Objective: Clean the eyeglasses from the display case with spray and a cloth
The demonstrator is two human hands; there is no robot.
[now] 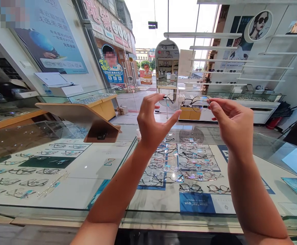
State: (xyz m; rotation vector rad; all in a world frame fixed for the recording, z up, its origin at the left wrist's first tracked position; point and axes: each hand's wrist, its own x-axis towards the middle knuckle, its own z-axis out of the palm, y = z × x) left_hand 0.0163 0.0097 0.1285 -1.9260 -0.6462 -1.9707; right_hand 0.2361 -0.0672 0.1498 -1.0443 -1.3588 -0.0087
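Observation:
A pair of thin-rimmed round eyeglasses (188,102) is held up above the glass counter, its lenses facing me. My right hand (231,124) pinches the right end of the frame between thumb and fingers. At the left end is my left hand (154,119), its fingertips by the rim and its thumb spread apart below; whether the fingers touch the frame is hard to tell. Beneath both hands, several rows of eyeglasses (196,156) lie in the glass display case (171,204).
More eyeglasses (33,182) lie in the case at the left. A brown tilted board (79,117) stands on the left of the counter. Beyond are an arched mirror (167,68), wall shelves (222,61) and a yellow-fronted cabinet (189,113).

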